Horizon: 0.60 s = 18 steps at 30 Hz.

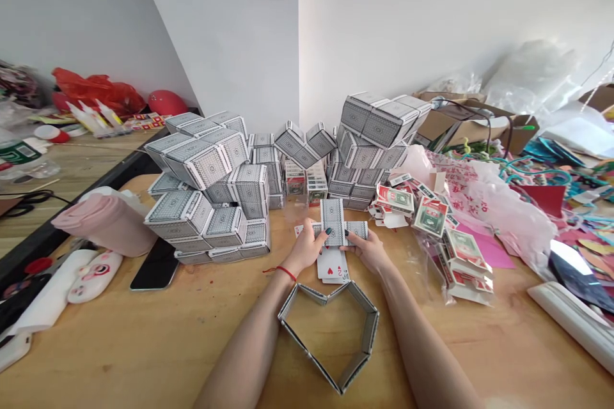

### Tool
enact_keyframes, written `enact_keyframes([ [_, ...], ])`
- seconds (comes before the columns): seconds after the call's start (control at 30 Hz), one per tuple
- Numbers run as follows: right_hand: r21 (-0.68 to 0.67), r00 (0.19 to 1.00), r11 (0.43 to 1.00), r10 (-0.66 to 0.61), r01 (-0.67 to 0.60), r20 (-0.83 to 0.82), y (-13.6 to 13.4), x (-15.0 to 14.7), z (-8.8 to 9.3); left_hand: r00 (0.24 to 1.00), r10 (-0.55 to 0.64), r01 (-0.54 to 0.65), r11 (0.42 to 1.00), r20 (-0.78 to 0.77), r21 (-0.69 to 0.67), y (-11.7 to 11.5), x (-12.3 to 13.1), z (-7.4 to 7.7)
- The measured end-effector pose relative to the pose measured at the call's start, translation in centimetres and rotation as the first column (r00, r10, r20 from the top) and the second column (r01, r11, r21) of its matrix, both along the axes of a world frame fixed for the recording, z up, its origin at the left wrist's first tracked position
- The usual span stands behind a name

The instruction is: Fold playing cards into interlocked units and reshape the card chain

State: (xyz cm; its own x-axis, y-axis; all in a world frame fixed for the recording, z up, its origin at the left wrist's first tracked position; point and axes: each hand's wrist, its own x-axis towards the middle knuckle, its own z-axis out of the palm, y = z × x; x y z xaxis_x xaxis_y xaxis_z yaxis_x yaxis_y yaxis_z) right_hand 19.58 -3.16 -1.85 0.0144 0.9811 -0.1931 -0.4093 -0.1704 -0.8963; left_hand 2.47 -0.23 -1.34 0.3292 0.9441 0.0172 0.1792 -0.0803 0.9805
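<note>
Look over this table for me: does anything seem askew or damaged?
Yes. To the right of the right hand, card boxes lie in a jumbled heap, some with flaps open, whereas the patterned blocks nearby are stacked. The left stack has staggered upper layers, though that may be deliberate.

The place is looking like a small craft workspace: playing cards [331, 220] are being handled among card-covered blocks [204, 169] on a wooden bench [192, 345], nozzle-tipped bottles [110, 115] are sitting at the far left, and coloured paper [543, 202] and plastic bags [511, 208] are cluttering the right side before a white wall [432, 6].
</note>
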Motion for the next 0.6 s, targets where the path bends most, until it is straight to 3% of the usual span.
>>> enact_keyframes([
  [0.4, -0.003, 0.999, 1.0, 0.016, -0.016, 0.038, -0.07, -0.19, 0.14, 0.986, -0.03, 0.043, 0.996, -0.163, 0.076, 0.15, -0.22, 0.52],
  [0.5, 0.008, 0.999, 1.0, 0.02, -0.02, 0.032, -0.09, -0.29, 0.08, 0.99, -0.018, 0.033, 0.994, -0.139, 0.101, 0.25, -0.29, 0.38],
  [0.6, 0.011, 0.999, 1.0, -0.002, 0.001, 0.037, -0.05, -0.36, -0.07, 0.997, -0.025, 0.028, 0.999, -0.069, 0.042, 0.33, -0.38, 0.39],
])
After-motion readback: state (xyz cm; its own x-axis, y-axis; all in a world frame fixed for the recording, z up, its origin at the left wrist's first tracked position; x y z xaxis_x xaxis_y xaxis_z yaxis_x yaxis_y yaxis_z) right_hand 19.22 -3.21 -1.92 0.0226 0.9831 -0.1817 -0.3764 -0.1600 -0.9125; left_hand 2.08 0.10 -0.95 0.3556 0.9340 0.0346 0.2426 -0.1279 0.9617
